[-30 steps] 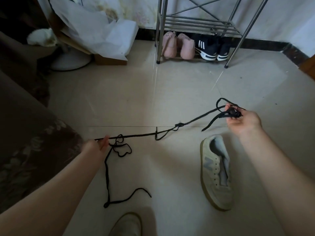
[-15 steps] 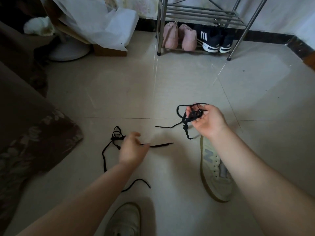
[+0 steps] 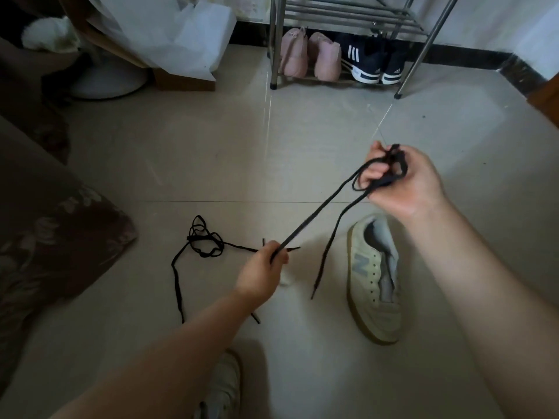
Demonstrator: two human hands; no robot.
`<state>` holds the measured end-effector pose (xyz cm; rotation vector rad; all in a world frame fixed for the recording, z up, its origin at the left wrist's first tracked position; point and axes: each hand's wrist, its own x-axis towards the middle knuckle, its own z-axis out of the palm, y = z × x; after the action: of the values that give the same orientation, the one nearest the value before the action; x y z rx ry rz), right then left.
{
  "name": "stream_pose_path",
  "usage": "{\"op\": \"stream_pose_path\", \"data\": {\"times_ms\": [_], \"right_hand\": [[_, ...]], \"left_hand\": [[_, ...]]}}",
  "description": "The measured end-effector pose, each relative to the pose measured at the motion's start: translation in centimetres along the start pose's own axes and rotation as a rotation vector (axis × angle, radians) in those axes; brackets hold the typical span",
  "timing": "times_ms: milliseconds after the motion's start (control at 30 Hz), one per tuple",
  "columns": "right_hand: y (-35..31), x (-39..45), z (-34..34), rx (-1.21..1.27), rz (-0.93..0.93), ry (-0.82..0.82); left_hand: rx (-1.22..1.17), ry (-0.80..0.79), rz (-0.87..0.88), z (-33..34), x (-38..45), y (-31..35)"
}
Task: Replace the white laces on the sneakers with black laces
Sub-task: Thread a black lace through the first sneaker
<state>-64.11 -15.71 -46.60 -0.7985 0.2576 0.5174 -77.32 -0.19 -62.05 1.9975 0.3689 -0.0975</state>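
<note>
Both grips closed: my right hand (image 3: 402, 182) bunches the black lace (image 3: 317, 219), left hand (image 3: 260, 270) pinches its strand; unlaced sneaker (image 3: 373, 279) at 4 o'clock on the floor (image 3: 211, 164).

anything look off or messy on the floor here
Mostly the second black lace: it lies in a tangled heap on the tiles left of the left hand. The sneaker beside it has bare eyelets, no lace. The right hand grips a bunched lace.
</note>
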Motion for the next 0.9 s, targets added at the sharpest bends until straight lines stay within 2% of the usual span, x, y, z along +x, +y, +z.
{"op": "stream_pose_path", "data": {"times_ms": [67,200,233,300,367,400,467,500,600,633,767,900], "right_hand": [[-0.6,1.0,-1.0,-0.007,-0.049,0.094],[0.6,2.7,-2.9,-0.211,0.004,0.156],[1.2,2.9,-3.3,-0.369,0.042,0.175],[2.6,3.5,-5.2,-0.861,0.074,0.235],[3.8,3.5,-8.5,-1.417,-0.004,0.319],[4.3,3.2,-10.3,-1.659,-0.052,0.319],[5.4,1.9,-13.7,-1.981,-0.129,0.241],[6.0,1.1,-15.1,-2.044,-0.189,0.236],[7.1,-1.2,-16.5,-2.010,-0.319,0.423],[7.2,-1.7,-16.4,-2.041,-0.329,0.436],[8.2,-4.7,-15.8,-1.999,-0.237,0.321],[10.0,-8.8,-14.9,-1.962,-0.115,0.183]], "left_hand": [[-0.170,-0.059,-0.046,0.0,-0.7,-0.2],[-0.312,-0.011,-0.063,-0.3,-1.1,0.7],[-0.427,-0.017,-0.125,-0.5,-1.1,1.2],[-0.687,-0.040,-0.283,-0.9,-0.9,2.1],[-0.938,-0.087,-0.409,-1.3,-0.9,2.6],[-1.048,-0.114,-0.459,-1.5,-0.9,2.7],[-1.194,-0.184,-0.524,-2.0,-1.2,2.9],[-1.221,-0.223,-0.536,-2.2,-1.3,2.9],[-1.185,-0.314,-0.523,-2.4,-1.8,2.9],[-1.186,-0.334,-0.518,-2.4,-2.0,2.9],[-1.233,-0.362,-0.494,-2.0,-2.5,3.0],[-1.134,-0.331,-0.439,-0.7,-2.4,3.7]]}}
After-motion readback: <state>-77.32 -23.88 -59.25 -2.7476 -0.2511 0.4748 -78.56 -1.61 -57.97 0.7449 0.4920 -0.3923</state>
